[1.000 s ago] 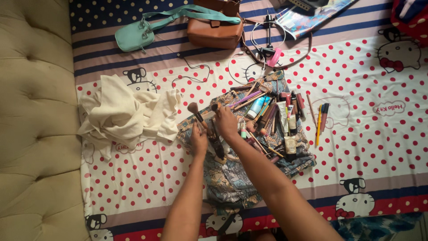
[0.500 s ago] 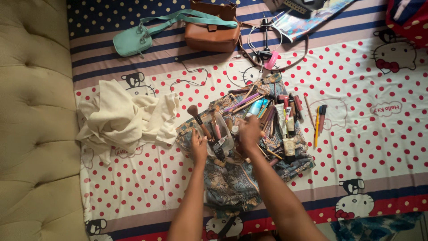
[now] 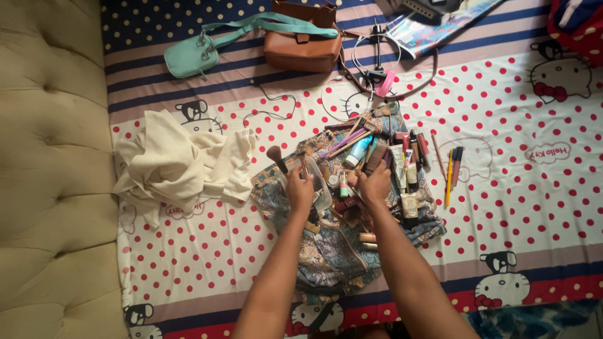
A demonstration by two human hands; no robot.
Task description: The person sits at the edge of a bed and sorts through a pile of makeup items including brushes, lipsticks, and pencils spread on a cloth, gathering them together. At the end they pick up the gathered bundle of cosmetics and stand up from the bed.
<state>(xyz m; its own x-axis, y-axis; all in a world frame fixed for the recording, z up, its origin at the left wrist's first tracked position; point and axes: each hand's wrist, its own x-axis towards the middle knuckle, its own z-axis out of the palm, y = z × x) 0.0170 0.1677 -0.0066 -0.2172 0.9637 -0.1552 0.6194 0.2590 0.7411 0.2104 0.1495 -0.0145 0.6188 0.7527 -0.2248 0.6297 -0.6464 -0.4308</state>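
A pile of makeup items (image 3: 377,160), tubes, brushes and pencils, lies on a patterned blue cloth (image 3: 326,251) spread on the bed. My left hand (image 3: 300,191) is closed around a thin brush or stick held upright over a clear plastic pouch (image 3: 321,188); a fluffy makeup brush (image 3: 277,158) lies just left of it. My right hand (image 3: 375,185) rests on the pile, fingers curled over small items beside a white tube (image 3: 398,166); what it grips is hidden.
A cream cloth (image 3: 179,166) is bunched at left near the tufted beige headboard (image 3: 50,169). A teal pouch (image 3: 191,56), brown bag (image 3: 301,44), ring light with cable (image 3: 377,59) and magazine (image 3: 433,28) lie farther off. Yellow and dark pencils (image 3: 451,172) lie at right.
My right hand has moved right and toward me across the pile, from beside the left hand to the white tube. My left hand stays near the clear pouch.
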